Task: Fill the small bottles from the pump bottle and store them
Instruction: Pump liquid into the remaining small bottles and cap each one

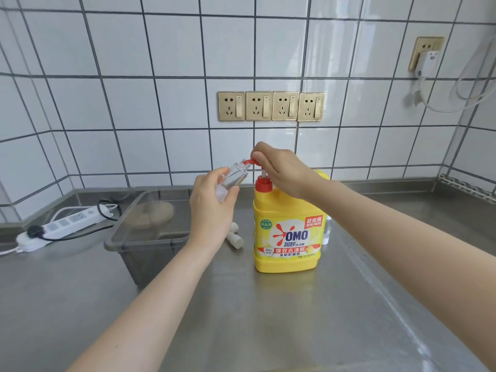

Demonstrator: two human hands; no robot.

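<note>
From the head view, your left hand (pixel 212 208) is wrapped in a closed grip round a small clear bottle (pixel 232 178), tilting it so its open mouth meets the red spout (pixel 248 162) of the pump; that tilt looks chosen to catch the liquid without spills. Your right hand (pixel 284 170) rests on top of the pump head, fingers curled down over it and pressing rather than holding anything; the palm sits above so you can push straight down. The yellow pump bottle (pixel 288 232) stands upright on the steel worktop (pixel 268 318), near the middle; a white cap (pixel 234 236) lies just left of it, probably the small bottle's own, set aside for refitting; another clear bottle (pixel 327 229) peeks out from behind its right side. The grey bin (pixel 150 232) waits to the left, likely for storing; a power strip (pixel 61 226) lies far left, well apart from the liquid.
</note>
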